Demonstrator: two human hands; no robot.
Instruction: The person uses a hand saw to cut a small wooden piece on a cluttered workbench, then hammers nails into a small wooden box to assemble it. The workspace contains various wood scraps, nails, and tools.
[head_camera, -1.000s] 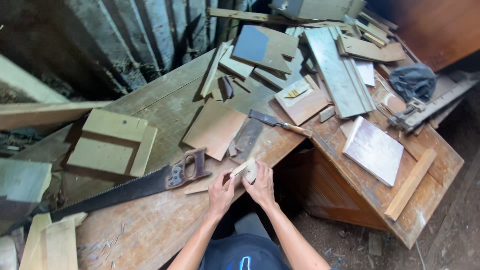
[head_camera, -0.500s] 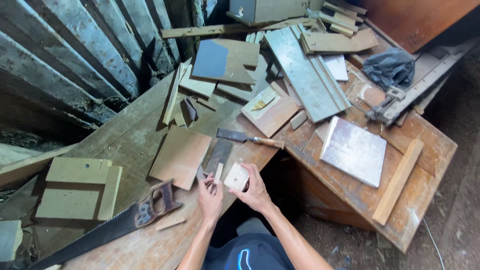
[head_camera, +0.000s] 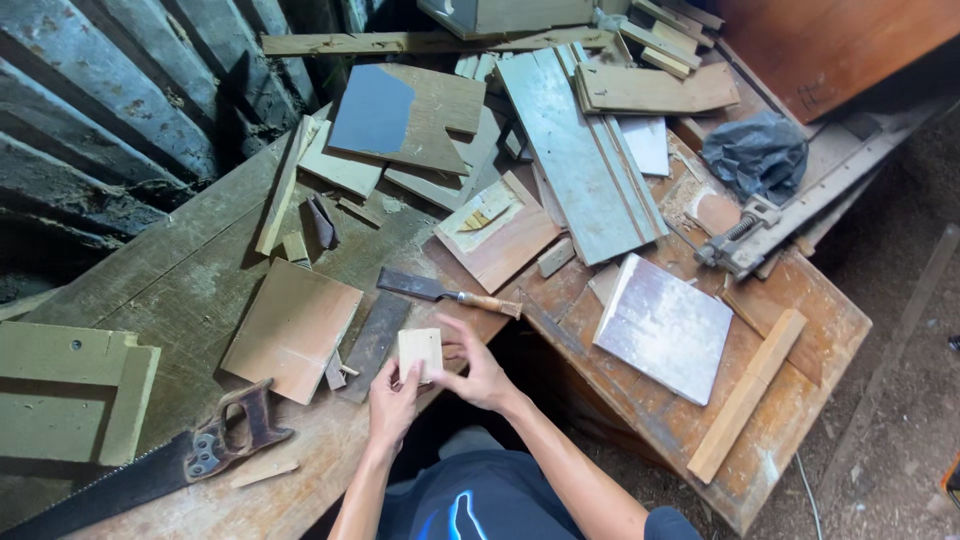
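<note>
Both of my hands hold a small pale square wood block (head_camera: 420, 350) just above the near edge of a rough wooden workbench (head_camera: 190, 280). My left hand (head_camera: 392, 405) grips the block from below and the left, thumb on its face. My right hand (head_camera: 478, 370) pinches its right side with the fingers spread along the edge. A wood chisel (head_camera: 450, 293) with a wooden handle lies just beyond the block. A handsaw (head_camera: 150, 465) rests on the bench to the left of my left hand.
A square brown board (head_camera: 292, 327) and a dark strip (head_camera: 372, 345) lie left of the block. Offcuts and planks (head_camera: 585, 150) pile up at the back. A grey panel (head_camera: 665, 325), a wooden batten (head_camera: 745, 395), a metal clamp (head_camera: 740, 235) and a dark bag (head_camera: 755, 155) sit on the right.
The view has swung left to right across the bench over the last second. My hands have kept the block between them and turned it, so its flat face is toward me.
</note>
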